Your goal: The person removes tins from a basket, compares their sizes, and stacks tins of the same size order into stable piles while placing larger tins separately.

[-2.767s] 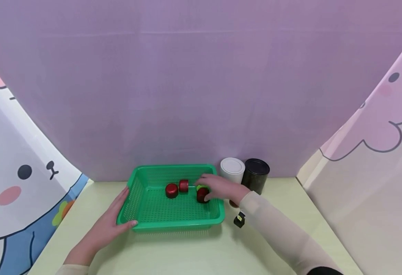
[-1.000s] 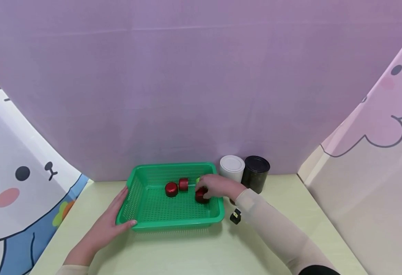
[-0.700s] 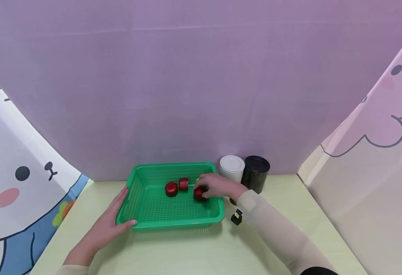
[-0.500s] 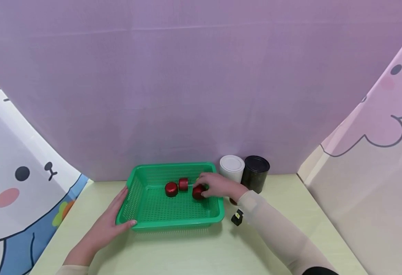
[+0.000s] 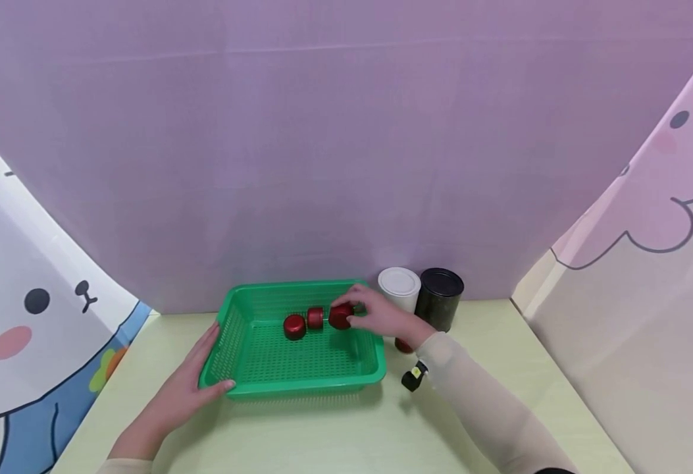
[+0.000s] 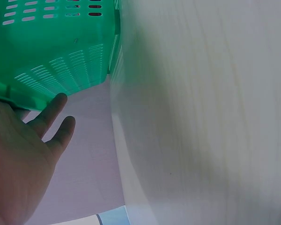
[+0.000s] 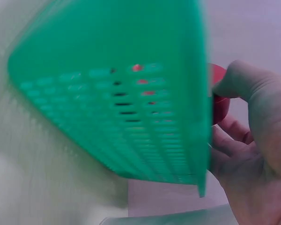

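Half a second on, the right hand (image 5: 382, 315) had shifted toward the back of the green basket (image 5: 305, 387), taking a squat red cylinder (image 5: 341, 317) with it; its shadow below suggested it was off the floor. From the head view, I saw thumb and fingers pinching that cylinder over the basket's right end. It lay to the left of the right palm, at the fingertips, with the left hand (image 5: 187, 385) well apart at the opposite end. The basket's long axis ran left to right; the cylinder was too stubby for me to read its own.

I counted two more red cylinders in the basket, an upright one (image 5: 294, 327) and, beside it, one on its side (image 5: 315, 318). Outside stood one white canister (image 5: 399, 284) and one black canister (image 5: 439, 299), with one red object (image 5: 404, 345) partly hidden by the right wrist.

By the left wrist view, the left hand had its visible fingers straight and parted, against the basket's outside.

Through the right wrist view, the gripped cylinder showed past the basket's rim, thumb pressed to it, some fingers hidden behind the wall.
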A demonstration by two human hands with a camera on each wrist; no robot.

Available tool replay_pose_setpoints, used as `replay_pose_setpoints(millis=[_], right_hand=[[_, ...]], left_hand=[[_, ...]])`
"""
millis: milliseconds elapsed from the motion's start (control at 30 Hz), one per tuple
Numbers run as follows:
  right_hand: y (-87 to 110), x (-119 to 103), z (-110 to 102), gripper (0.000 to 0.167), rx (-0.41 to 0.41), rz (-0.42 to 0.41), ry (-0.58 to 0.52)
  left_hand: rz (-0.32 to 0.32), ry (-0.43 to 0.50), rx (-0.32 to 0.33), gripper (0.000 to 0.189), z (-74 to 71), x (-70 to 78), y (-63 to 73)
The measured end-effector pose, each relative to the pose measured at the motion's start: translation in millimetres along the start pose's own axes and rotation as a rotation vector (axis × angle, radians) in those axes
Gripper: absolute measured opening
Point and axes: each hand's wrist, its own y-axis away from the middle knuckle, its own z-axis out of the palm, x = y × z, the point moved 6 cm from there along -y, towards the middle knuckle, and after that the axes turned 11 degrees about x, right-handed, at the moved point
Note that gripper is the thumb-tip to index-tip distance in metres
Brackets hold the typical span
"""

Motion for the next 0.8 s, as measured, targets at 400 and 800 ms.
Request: replay_pose_setpoints(millis=[400,800], right_hand=[[19.7,-7,-19,0.042,0.122,0.052,-0.173],[42.4,-8,-34,0.037,0.22,0.203,-0.417]], left_hand=[[0.055,0.013,0.033,0.11,1.3,-0.7,0.6],[0.068,0.011,0.04,0.11,2.1,-3.2,0.3]])
